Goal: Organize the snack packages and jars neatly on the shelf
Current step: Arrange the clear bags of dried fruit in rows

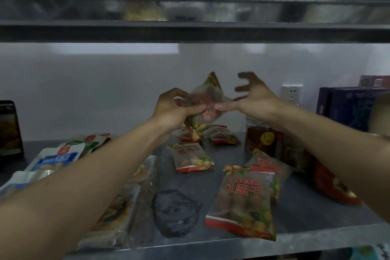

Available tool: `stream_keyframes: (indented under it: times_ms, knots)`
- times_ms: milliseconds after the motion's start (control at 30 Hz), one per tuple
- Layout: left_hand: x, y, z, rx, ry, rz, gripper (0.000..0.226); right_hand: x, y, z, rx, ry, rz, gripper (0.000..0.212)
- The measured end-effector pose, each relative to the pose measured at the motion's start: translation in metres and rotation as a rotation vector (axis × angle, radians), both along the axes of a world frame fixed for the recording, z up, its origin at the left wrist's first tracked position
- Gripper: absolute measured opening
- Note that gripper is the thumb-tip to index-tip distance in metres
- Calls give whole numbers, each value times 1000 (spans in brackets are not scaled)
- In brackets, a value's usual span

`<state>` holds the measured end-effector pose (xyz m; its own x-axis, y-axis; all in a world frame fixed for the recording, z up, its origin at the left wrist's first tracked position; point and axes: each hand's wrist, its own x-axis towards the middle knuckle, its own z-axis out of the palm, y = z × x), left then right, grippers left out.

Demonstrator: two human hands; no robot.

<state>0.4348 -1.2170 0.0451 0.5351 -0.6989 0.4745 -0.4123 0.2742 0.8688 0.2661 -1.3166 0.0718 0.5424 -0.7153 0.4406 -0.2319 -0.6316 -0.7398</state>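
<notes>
While both hands are raised over the shelf (295, 236), the left hand (173, 110) grips a snack packet (205, 101) by its lower left part, fingers curled round it. The right hand (257, 99) touches the packet's right edge with the thumb only, its other fingers spread and off the packet. The packet hangs clear of the shelf, before the back wall. Its long axis is near upright and leaning, one corner up, the opposite end down; its print is too blurred to read.

Bare shelf surface lies at centre, between a small packet (190, 157) and a front packet (242, 198), both printed in red "桂圆干". The front packet's lower end lies near the shelf's front edge. A dark mesh bag (175, 213) lies just left of it. Blue-and-white packets (57, 158) crowd the left side. A jar (261, 139) with a round yellow label and blue boxes (354, 107) stand at right. The upper shelf (190, 29) hangs overhead.
</notes>
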Motion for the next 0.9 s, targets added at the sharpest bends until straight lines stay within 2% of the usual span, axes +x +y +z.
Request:
stream_keyframes:
  times_ms: [100,200,267,333,433,567,667,767,900]
  knots:
    - [-6,2,-2,-19,202,-38,42,3,4,-10,330,-189,146,70]
    - [-14,7,-4,71,266,-150,45,6,3,-13,460,-387,170,57]
    - [-16,9,-6,168,219,-207,49,7,3,-12,466,-399,177,57]
    - [-19,10,-7,230,162,-226,43,8,4,-12,409,-347,184,55]
    - [-22,8,-9,126,253,-192,31,10,5,-12,330,-246,196,49]
    - [-24,7,-11,1,414,-133,30,5,7,-21,412,-68,240,54]
    - [-21,10,-10,46,458,-160,32,3,4,-25,512,-250,236,50]
    - [-20,11,-12,162,393,-170,33,1,-9,-24,541,-389,153,54]
    - [-24,11,-17,273,265,-191,35,-1,-13,-18,483,-361,135,72]
